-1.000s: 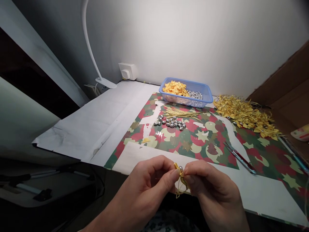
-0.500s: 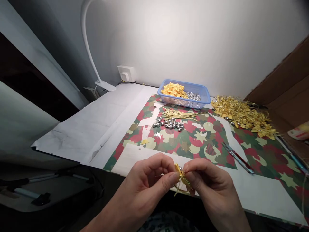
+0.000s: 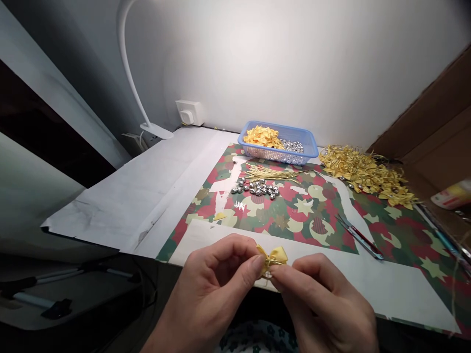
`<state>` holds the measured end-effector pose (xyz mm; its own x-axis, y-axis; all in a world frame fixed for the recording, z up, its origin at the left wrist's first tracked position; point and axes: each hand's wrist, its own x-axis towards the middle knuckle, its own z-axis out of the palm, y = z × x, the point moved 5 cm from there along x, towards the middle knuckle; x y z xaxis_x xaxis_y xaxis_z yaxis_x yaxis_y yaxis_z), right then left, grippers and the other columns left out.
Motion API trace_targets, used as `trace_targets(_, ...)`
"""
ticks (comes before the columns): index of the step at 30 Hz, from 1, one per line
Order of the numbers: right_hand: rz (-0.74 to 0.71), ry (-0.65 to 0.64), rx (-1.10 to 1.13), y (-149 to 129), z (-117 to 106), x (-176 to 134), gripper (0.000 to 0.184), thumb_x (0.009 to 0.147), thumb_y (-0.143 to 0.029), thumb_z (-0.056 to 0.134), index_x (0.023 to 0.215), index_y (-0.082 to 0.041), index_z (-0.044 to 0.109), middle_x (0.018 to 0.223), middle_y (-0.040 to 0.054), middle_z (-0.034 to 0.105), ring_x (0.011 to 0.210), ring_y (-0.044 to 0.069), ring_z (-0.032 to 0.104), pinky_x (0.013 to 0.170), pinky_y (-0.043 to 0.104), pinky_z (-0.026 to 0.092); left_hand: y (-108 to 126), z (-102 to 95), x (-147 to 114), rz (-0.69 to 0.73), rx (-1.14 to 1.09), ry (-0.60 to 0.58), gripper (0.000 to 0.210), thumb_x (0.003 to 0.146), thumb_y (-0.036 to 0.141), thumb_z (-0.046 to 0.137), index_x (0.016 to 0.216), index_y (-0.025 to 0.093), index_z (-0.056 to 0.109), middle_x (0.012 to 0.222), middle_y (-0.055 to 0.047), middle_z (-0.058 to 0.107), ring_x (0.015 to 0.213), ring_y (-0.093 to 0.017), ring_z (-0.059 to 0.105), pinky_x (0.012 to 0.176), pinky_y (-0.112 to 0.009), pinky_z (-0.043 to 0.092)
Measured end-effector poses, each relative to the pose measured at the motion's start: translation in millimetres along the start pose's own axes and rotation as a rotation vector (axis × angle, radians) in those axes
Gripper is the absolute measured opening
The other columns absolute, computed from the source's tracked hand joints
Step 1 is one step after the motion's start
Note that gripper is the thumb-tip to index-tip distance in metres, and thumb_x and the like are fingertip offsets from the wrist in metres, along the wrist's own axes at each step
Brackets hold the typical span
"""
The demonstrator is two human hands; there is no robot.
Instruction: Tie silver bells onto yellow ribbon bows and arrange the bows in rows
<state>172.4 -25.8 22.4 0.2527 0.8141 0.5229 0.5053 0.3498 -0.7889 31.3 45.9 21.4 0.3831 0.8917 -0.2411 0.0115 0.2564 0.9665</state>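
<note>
Just over the near table edge, a small yellow ribbon bow [image 3: 277,255] is held between my hands. My left hand [image 3: 224,284] pinches its left loop between thumb and forefinger. Thin gold cord crosses the bow's middle. My right hand [image 3: 327,299] has thumb and forefinger closed on this gold cord [image 3: 270,262] just below the right loop, which fans out uncovered. Fingertips hide part of the knot. Beyond lie several silver bells [image 3: 259,188] and a bundle of gold cords [image 3: 272,172].
A blue basket [image 3: 316,147] holds yellow bows and silver bells. Right of it lies a heap of finished-looking yellow bows [image 3: 364,174]. Scissors [image 3: 360,238] rest on the patterned sheet at right. A white lamp [image 3: 128,73] stands at left; a cardboard box [image 3: 441,117] borders the right.
My right fingers have shifted down off the right loop onto the cord, so the loop now shows. The bow has turned, and the silver bell seen on it earlier is hidden.
</note>
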Motion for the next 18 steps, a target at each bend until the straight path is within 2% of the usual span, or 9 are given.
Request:
trace_targets(7,-0.109,-0.037,-0.220,2.7,3.1,-4.2,0.029,0.089,-0.004,0.058,0.106,-0.022,0.073,0.080,0.0021,0.057,0.062,0.010,0.057,0.053,0.018,0.045,-12.3,-2.4,2.6,-0.100,-0.090,0.009,0.019,0.086,0.035,0.073,0.076,0.019,0.068,0.073,0.002,0.061,0.070,-0.013,0.051,0.064,-0.022,0.043)
trace_targets(18,-0.145,-0.062,-0.235,3.0,4.8,-5.1,0.027,0.086,-0.002,0.061,0.107,-0.015,0.071,0.070,0.0000,0.050,0.058,0.010,0.049,0.051,0.021,0.042,-15.5,-0.4,6.8,-0.123,-0.104,0.019,0.021,0.084,0.036,0.074,0.074,0.019,0.069,0.073,0.002,0.061,0.072,-0.015,0.051,0.067,-0.024,0.043)
